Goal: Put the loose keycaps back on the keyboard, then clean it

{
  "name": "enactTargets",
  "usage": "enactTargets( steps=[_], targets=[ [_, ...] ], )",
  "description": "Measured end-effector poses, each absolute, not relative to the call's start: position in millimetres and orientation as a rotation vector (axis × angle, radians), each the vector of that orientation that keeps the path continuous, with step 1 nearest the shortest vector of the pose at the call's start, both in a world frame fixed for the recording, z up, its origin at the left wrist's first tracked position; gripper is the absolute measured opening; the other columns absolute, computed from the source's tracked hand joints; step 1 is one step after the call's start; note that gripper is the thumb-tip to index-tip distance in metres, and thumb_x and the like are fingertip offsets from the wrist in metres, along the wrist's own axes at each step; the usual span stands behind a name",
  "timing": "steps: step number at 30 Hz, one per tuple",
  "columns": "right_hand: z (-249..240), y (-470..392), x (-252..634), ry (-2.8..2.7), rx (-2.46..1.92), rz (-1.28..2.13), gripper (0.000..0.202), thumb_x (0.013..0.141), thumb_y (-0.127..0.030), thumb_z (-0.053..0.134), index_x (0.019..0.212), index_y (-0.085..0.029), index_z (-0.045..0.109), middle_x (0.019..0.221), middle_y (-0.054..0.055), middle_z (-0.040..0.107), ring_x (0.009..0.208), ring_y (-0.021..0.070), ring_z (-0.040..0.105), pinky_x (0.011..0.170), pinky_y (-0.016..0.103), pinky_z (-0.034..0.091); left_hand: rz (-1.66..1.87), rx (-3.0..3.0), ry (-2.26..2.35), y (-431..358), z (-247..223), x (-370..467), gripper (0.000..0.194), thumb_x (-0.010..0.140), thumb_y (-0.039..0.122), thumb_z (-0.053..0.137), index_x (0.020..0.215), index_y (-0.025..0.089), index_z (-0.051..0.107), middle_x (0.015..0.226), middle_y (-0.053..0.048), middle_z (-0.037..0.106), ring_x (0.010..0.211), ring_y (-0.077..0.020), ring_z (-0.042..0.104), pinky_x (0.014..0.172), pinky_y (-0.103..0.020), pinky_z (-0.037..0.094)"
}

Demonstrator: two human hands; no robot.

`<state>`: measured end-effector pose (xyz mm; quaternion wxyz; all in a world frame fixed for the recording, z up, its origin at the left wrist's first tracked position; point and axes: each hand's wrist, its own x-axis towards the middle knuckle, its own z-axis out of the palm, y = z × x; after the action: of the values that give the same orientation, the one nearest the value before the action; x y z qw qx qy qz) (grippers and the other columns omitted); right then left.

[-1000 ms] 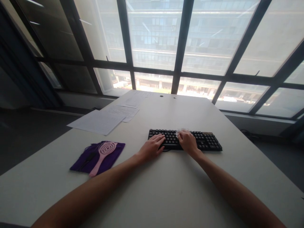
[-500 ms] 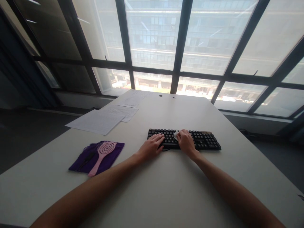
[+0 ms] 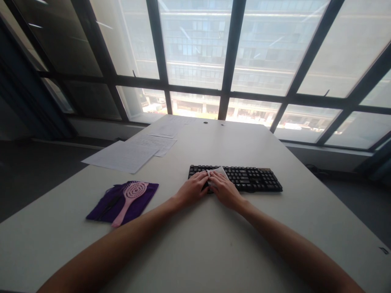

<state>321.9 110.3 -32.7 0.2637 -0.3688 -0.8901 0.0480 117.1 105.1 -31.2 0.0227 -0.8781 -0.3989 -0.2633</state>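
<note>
A black keyboard (image 3: 244,176) lies on the white table in front of me. My left hand (image 3: 194,187) rests on its left end, fingers stretched over the keys and thumb near the front edge. Right beside it, my right hand (image 3: 224,189) presses a white tissue (image 3: 221,171) down on the left part of the keys. Part of the tissue sticks out past the fingers; the rest is hidden under the palm. The two hands meet at the fingertips, and I cannot tell whether the left fingers touch the tissue.
To the left, a pink hairbrush (image 3: 131,199) and a thin dark item (image 3: 109,207) lie on a purple cloth pouch (image 3: 143,203). Farther back are several paper sheets (image 3: 125,156). The white table (image 3: 214,252) runs toward large framed windows (image 3: 195,44).
My right hand has slid left along the keyboard with the tissue, up to my left hand. More of the tissue shows, spread flatter. My left hand stays at the keyboard's left end.
</note>
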Motion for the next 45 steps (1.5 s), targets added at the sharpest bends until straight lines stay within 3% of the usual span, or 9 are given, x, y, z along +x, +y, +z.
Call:
enactTargets(
  steps=[11, 14, 17, 20, 24, 31, 38, 41, 45],
  targets=[
    [-29, 100, 315, -2.323, -0.988, 0.159, 0.030, 0.097, -0.014, 0.052, 0.118, -0.021, 0.072, 0.141, 0.008, 0.062, 0.138, 0.0221, 0.051, 0.117, 0.043, 0.040, -0.765, -2.664, -1.271, 98, -18, 119, 0.031, 0.092, 0.028, 0.058, 0.121, 0.019, 0.065, 0.130, -0.011, 0.065, 0.126, -0.0274, 0.057, 0.109, -0.043, 0.048],
    [-32, 95, 310, -2.320, -0.948, 0.159, 0.035, 0.097, -0.013, 0.050, 0.124, -0.023, 0.070, 0.142, 0.007, 0.061, 0.137, 0.0205, 0.052, 0.117, 0.041, 0.040, -0.752, -2.602, -1.341, 96, -9, 120, 0.021, 0.095, 0.025, 0.051, 0.098, 0.020, 0.071, 0.106, -0.009, 0.071, 0.107, -0.0239, 0.063, 0.098, -0.039, 0.053],
    [-33, 93, 305, -2.380, -0.853, 0.146, 0.048, 0.094, -0.007, 0.048, 0.139, -0.021, 0.059, 0.146, 0.008, 0.057, 0.140, 0.0191, 0.048, 0.119, 0.039, 0.038, -0.733, -2.505, -1.418, 93, -3, 120, 0.030, 0.097, 0.022, 0.046, 0.078, 0.019, 0.069, 0.086, -0.007, 0.069, 0.090, -0.0216, 0.063, 0.085, -0.035, 0.054],
    [-32, 93, 303, -2.452, -0.786, 0.123, 0.060, 0.092, -0.004, 0.044, 0.150, -0.021, 0.047, 0.151, 0.008, 0.052, 0.145, 0.0177, 0.041, 0.121, 0.038, 0.034, -0.707, -2.400, -1.481, 91, 1, 123, 0.034, 0.097, 0.023, 0.047, 0.071, 0.018, 0.068, 0.080, -0.008, 0.068, 0.084, -0.0222, 0.062, 0.078, -0.035, 0.053],
    [-31, 93, 304, -2.478, -0.825, 0.100, 0.062, 0.090, -0.001, 0.040, 0.150, -0.018, 0.046, 0.151, 0.009, 0.053, 0.146, 0.0172, 0.038, 0.123, 0.037, 0.029, -0.667, -2.353, -1.520, 89, 1, 127, 0.033, 0.096, 0.023, 0.049, 0.072, 0.017, 0.070, 0.080, -0.010, 0.069, 0.083, -0.0239, 0.063, 0.077, -0.037, 0.053],
    [-32, 94, 323, -2.408, -1.132, 0.033, 0.066, 0.085, 0.003, 0.039, 0.146, -0.017, 0.053, 0.150, 0.009, 0.053, 0.144, 0.0224, 0.042, 0.121, 0.043, 0.034, -0.702, -2.316, -1.512, 91, -2, 124, 0.038, 0.099, 0.024, 0.045, 0.072, 0.017, 0.071, 0.079, -0.010, 0.071, 0.083, -0.0248, 0.063, 0.076, -0.038, 0.052],
    [-27, 106, 339, -2.233, -1.471, 0.006, 0.062, 0.087, 0.002, 0.036, 0.144, -0.011, 0.055, 0.150, 0.014, 0.052, 0.143, 0.0251, 0.043, 0.121, 0.041, 0.034, -0.661, -2.200, -1.596, 96, -2, 110, 0.037, 0.097, 0.024, 0.047, 0.067, 0.017, 0.067, 0.074, -0.010, 0.069, 0.082, -0.0258, 0.064, 0.072, -0.038, 0.052],
    [-27, 108, 339, -2.212, -1.454, 0.034, 0.061, 0.089, 0.001, 0.035, 0.145, -0.014, 0.055, 0.150, 0.012, 0.053, 0.143, 0.0244, 0.044, 0.120, 0.042, 0.036, -0.653, -2.240, -1.541, 98, -4, 105, 0.029, 0.097, 0.024, 0.049, 0.076, 0.016, 0.068, 0.084, -0.011, 0.070, 0.088, -0.0266, 0.064, 0.080, -0.041, 0.054],
    [-32, 108, 334, -2.224, -1.351, 0.063, 0.057, 0.091, -0.001, 0.036, 0.143, -0.014, 0.056, 0.149, 0.012, 0.054, 0.142, 0.0240, 0.045, 0.119, 0.041, 0.038, -0.749, -2.337, -1.431, 103, -11, 104, 0.019, 0.095, 0.021, 0.053, 0.104, 0.015, 0.069, 0.113, -0.013, 0.070, 0.108, -0.0278, 0.063, 0.098, -0.044, 0.052]
  ],
)
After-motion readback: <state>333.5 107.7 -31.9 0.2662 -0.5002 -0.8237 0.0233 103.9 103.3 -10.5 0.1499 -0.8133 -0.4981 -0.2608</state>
